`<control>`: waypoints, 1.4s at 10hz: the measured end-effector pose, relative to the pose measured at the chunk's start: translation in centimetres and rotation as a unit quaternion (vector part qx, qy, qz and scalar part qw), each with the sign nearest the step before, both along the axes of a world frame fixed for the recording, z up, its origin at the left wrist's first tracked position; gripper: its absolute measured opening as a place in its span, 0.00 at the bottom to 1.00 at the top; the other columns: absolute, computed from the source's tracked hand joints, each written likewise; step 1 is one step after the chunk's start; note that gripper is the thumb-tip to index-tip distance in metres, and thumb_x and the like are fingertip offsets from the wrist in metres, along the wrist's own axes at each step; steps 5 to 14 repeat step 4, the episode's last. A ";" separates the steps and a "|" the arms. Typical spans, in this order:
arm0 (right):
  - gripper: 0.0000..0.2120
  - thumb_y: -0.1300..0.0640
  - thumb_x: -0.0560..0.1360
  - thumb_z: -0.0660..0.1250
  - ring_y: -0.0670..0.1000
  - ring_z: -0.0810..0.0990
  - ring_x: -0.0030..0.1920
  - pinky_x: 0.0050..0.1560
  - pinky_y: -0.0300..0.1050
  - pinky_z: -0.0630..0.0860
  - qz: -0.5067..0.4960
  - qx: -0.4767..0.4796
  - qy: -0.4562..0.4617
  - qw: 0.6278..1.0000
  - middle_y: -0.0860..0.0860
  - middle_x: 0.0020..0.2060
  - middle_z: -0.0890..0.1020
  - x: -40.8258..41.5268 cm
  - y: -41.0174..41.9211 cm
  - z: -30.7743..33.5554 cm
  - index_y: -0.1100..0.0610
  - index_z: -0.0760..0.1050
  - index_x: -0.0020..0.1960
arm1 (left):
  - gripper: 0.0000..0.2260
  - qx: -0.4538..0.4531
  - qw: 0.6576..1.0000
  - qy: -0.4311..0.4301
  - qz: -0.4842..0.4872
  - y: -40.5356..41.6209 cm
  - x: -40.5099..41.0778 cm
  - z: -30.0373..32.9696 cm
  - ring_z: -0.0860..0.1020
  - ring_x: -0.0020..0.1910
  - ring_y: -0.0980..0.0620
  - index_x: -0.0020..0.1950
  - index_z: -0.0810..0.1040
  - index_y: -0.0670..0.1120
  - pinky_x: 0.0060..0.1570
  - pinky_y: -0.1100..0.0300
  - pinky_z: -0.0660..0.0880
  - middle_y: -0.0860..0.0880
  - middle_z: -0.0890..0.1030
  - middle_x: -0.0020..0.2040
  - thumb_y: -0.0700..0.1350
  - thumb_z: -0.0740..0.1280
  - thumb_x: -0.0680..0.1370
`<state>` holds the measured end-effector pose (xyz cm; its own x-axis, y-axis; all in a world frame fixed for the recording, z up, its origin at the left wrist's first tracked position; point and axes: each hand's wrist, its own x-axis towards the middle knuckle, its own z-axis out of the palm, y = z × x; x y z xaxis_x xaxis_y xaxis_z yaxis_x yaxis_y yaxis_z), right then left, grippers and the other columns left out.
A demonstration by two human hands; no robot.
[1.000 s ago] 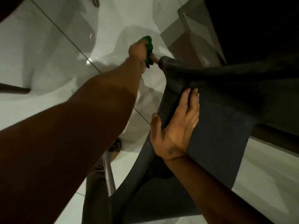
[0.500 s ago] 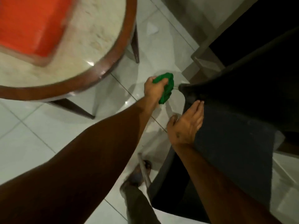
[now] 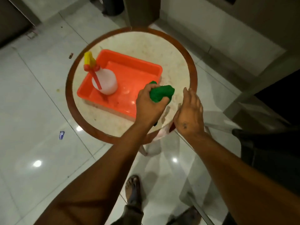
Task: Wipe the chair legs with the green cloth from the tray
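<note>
My left hand grips the bunched green cloth above the near right corner of the orange tray, which sits on a round marble-topped table. My right hand hovers open and flat just right of the cloth, over the table's edge, holding nothing. The dark chair shows only as a black shape at the right edge; its legs are not visible.
A white spray bottle with a yellow and red trigger stands in the tray's left part. My sandalled feet are on the glossy white floor tiles. A small wrapper lies on the floor to the left. Dark furniture stands beyond the table.
The view swung from the chair up to the table. My left hand carried the green cloth from the chair leg to above the tray. My right hand let go of the chair seat.
</note>
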<state>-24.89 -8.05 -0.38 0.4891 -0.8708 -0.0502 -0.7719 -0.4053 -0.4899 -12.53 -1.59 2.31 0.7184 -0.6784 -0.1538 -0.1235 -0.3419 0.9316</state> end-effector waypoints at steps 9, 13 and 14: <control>0.39 0.48 0.78 0.67 0.63 0.55 0.81 0.81 0.62 0.49 0.088 -0.057 0.207 0.973 0.62 0.80 0.59 5.2 -2.2 -3.3 0.59 0.52 0.82 | 0.34 0.374 0.902 -0.189 -0.106 -2.0 9.4 -8.1 0.48 0.83 0.31 0.83 0.48 0.48 0.80 0.38 0.47 0.32 0.47 0.83 0.58 0.57 0.81; 0.39 0.48 0.78 0.67 0.63 0.55 0.81 0.81 0.62 0.49 0.088 -0.057 0.207 0.973 0.62 0.80 0.59 5.2 -2.2 -3.3 0.59 0.52 0.82 | 0.34 0.374 0.902 -0.189 -0.106 -2.0 9.4 -8.1 0.48 0.83 0.31 0.83 0.48 0.48 0.80 0.38 0.47 0.32 0.47 0.83 0.58 0.57 0.81; 0.39 0.48 0.78 0.67 0.63 0.55 0.81 0.81 0.62 0.49 0.088 -0.057 0.207 0.973 0.62 0.80 0.59 5.2 -2.2 -3.3 0.59 0.52 0.82 | 0.34 0.374 0.902 -0.189 -0.106 -2.0 9.4 -8.1 0.48 0.83 0.31 0.83 0.48 0.48 0.80 0.38 0.47 0.32 0.47 0.83 0.58 0.57 0.81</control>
